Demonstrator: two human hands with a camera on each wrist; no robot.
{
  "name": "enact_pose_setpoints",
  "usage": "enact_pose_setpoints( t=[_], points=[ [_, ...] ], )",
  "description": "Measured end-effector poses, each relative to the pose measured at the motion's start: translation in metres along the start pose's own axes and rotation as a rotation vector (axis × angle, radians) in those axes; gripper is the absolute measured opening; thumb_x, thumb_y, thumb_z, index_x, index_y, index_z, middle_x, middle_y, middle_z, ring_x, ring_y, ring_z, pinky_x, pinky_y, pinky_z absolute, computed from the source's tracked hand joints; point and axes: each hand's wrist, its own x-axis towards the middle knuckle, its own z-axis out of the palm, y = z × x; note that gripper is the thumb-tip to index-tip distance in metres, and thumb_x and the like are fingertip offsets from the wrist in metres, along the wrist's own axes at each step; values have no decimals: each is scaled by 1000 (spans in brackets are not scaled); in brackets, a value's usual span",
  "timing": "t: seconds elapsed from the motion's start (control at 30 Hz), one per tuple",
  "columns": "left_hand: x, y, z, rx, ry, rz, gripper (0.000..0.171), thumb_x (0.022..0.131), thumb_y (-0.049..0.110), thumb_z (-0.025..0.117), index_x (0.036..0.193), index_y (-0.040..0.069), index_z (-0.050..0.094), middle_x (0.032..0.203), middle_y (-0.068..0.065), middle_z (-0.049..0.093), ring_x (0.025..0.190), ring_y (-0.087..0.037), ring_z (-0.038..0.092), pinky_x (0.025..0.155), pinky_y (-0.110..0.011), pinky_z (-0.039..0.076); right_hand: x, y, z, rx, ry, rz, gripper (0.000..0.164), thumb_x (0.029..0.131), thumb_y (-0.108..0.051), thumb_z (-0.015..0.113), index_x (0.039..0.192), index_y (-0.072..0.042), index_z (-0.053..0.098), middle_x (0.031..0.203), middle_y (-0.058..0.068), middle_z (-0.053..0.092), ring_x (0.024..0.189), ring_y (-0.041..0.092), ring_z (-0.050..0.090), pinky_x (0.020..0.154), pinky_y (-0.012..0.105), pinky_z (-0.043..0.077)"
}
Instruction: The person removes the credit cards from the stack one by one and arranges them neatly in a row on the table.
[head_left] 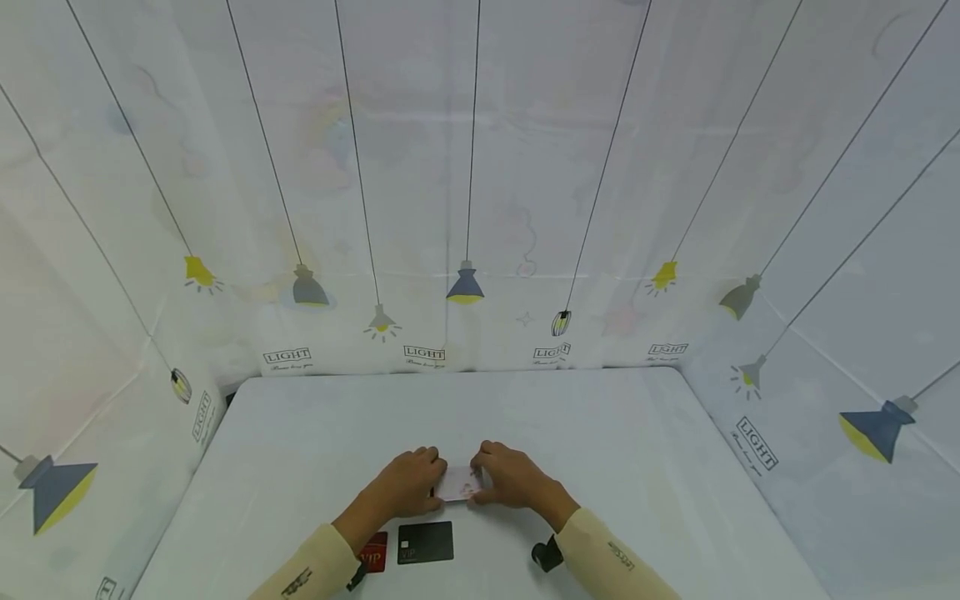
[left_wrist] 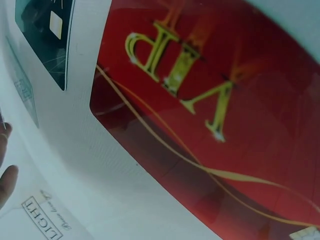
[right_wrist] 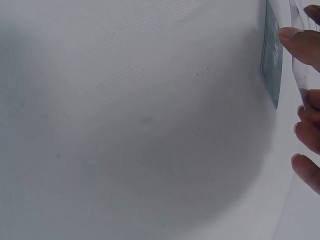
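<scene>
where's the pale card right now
In the head view, near the lower middle, the pale card is between the left hand and right hand, beyond the dark card.

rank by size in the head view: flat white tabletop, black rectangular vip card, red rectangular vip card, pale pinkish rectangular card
1. Tabletop
2. Black VIP card, fully visible
Unsure: red VIP card and pale card, both partly covered
</scene>
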Motion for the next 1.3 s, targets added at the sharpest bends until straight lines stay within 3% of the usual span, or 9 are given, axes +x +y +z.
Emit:
enact_pose_setpoints(
  t=[0.43,1.3],
  points=[
    [-3,1,-1,-34,16,-16,50,84,51,75,117,13,68,100,0,63,83,-11,56,75,-28,54,-6,-3,-9,8,-10,9,52,80,-45,83,120,-15,68,109,-3,61,86,5,50,78,24,52],
    [-7,13,-5,-107,16,-19,55,86,51,75,126,15,64,113,0,63,94,-12,59,83,-29,56,-24,1,-12,5,21,-2,54,79,-46,83,121,-15,69,111,-3,62,87,4,53,78,23,53]
  ],
)
